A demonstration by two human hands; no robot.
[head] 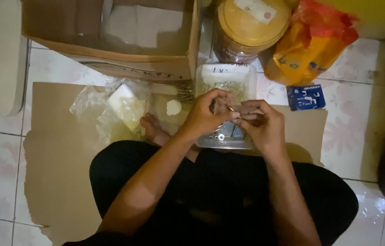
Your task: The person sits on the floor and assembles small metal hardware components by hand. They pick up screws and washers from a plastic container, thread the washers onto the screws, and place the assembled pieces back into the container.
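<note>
- Sitting cross-legged on a sheet of brown cardboard (56,150), a person in dark trousers is working over the tiled floor (356,136) with both hands raised above the lap.
- Lying at the left on the cardboard, a crumpled clear plastic bag (110,107) is showing something pale and blocky inside it.
- Standing behind the bag, an open cardboard box (110,64) is taking up the upper left of the view.
- Peeking out beside the bag, a bare foot (152,130) is resting on the cardboard, with a small white disc (173,107) lying just beyond it.
- Curling its fingers inward, the left hand (206,114) is pinching a small metal piece (231,109) between thumb and fingertips.
- Meeting it fingertip to fingertip, the right hand (263,125) is closing its fingers on the same small piece, though how much each hand is bearing is too dim to tell.
- Sitting directly under both hands, a clear plastic tub (226,82) is holding small loose metal parts; the piece is being held just above it.
- Standing behind the tub, a round jar with a yellow lid (251,23) is touching an orange plastic bag (311,45) on its right.
- Lying on the tiles at the right, a small blue packet (306,96) is sitting just below the orange bag.
</note>
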